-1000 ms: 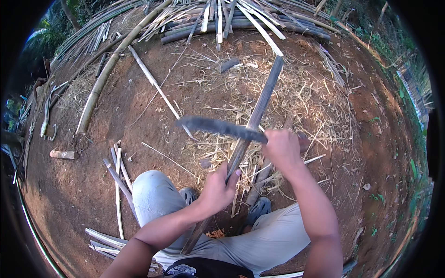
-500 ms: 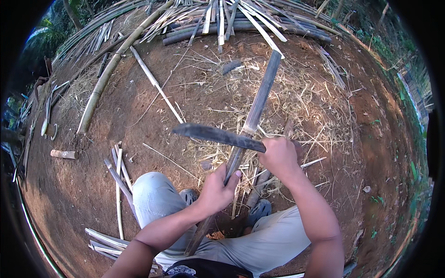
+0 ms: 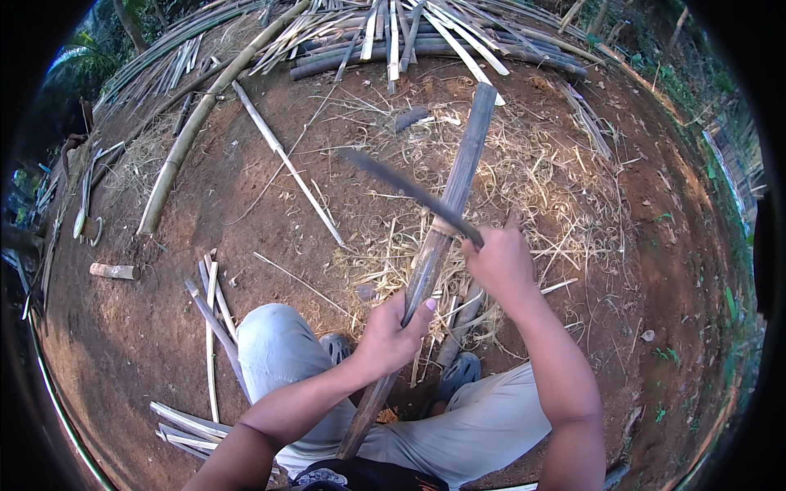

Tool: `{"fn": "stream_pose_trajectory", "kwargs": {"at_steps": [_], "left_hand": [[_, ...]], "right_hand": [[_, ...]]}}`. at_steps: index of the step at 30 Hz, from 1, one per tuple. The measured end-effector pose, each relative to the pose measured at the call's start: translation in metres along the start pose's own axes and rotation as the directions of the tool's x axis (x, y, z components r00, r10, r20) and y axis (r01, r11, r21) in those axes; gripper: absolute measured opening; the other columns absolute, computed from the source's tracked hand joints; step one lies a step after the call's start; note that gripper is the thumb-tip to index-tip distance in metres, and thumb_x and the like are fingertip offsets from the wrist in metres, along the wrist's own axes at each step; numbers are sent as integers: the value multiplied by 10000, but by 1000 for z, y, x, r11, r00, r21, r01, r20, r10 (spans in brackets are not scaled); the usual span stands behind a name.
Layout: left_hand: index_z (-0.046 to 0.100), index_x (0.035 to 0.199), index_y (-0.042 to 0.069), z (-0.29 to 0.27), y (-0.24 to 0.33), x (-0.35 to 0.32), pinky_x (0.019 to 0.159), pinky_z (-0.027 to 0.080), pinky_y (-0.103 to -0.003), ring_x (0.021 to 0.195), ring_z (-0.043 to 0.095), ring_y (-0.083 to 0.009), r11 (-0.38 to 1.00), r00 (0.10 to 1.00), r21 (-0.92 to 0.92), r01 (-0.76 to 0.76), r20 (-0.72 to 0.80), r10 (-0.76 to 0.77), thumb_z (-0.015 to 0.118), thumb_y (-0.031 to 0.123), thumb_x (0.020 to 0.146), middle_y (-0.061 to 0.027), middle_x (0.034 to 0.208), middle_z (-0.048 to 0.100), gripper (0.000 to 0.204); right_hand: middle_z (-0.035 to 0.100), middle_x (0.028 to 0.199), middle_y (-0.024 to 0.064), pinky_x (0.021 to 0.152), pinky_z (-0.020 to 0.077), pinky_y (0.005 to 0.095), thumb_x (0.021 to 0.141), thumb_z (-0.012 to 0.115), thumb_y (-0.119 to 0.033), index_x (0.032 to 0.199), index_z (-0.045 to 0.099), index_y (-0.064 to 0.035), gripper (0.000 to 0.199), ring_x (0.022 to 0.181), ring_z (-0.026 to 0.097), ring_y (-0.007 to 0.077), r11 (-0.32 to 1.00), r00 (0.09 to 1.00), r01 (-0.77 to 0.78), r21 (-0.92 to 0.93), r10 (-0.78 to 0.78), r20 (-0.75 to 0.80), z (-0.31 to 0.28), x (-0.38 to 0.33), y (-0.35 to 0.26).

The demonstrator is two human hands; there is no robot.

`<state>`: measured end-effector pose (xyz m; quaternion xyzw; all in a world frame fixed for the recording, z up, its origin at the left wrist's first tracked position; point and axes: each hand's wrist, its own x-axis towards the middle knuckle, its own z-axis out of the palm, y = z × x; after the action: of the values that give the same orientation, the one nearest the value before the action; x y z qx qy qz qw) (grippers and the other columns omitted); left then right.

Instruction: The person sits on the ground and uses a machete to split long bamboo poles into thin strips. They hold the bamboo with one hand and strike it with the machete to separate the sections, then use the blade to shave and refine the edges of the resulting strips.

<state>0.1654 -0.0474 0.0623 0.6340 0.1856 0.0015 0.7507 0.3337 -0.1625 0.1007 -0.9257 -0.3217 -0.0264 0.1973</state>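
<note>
Grey trousers fill the bottom of the view, the person seated on the bare brown dirt ground [image 3: 131, 360] with knees spread, dark sandals [image 3: 458, 372] just visible between them. Left hand [image 3: 389, 335] is right there, fingers clenched around the long dark-grey split bamboo pole [image 3: 458, 176], gripping it low on its length, thumb pressed along the side. That pole runs up and away from the lap, tilted to the right, its far end resting out towards the pile. Right hand [image 3: 499, 262] sits just beside the pole on its right, fingers wrapped tight on the handle of a long dark machete blade [image 3: 401, 184], which crosses the pole and angles up to the left, blurred. By the look of it the pole is stiff, woody and fairly light for its length, hard-skinned and likely smooth, so the low grip near the body suits it, clear of the blade. Around the hands, a mat of pale straw-coloured bamboo shavings [image 3: 557, 188] covers the ground. Off to the left lie thin pale bamboo slats [image 3: 211, 311] and a short cut stub of pale bamboo [image 3: 113, 271]. Further out, one long thin pale strip [image 3: 286, 164], a thick yellow-green bamboo culm [image 3: 184, 147], and at the far edge a heap of grey and pale split bamboo lengths [image 3: 409, 33].
</note>
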Motion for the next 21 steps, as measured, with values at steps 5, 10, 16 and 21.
{"fn": "stream_pose_trajectory", "kwargs": {"at_steps": [5,10,16,21], "left_hand": [[481,916,52,-1,-5,1,384,314,-231,448,389,-38,999,1000,37,19,-12,-18,525,276,1024,35,622,436,253],[471,912,56,-5,-4,4,387,312,-227,456,381,-35,999,1000,33,-19,-16,20,524,290,1025,34,628,436,265],[468,903,62,-7,-3,16,385,309,-224,456,375,-31,1000,999,13,-28,-45,28,528,285,1024,43,625,432,260],[497,911,49,-10,-21,-7,381,324,-237,437,384,-49,983,994,151,-107,49,101,519,271,1028,38,597,434,253]], "right_hand": [[635,625,193,627,539,463,823,655,-134,753,679,-11,144,583,656,361,999,996,-51,16,50,76,2,8,15],[618,604,195,618,531,462,789,643,-104,670,633,-19,147,600,654,372,997,998,70,22,-70,5,11,-1,10],[652,644,172,613,550,426,755,669,-79,749,656,-17,64,617,678,321,973,985,174,-151,-170,40,12,15,18],[655,663,191,600,527,421,795,668,-130,787,679,-6,124,611,671,308,935,938,-321,149,336,-88,-9,36,63]]}}
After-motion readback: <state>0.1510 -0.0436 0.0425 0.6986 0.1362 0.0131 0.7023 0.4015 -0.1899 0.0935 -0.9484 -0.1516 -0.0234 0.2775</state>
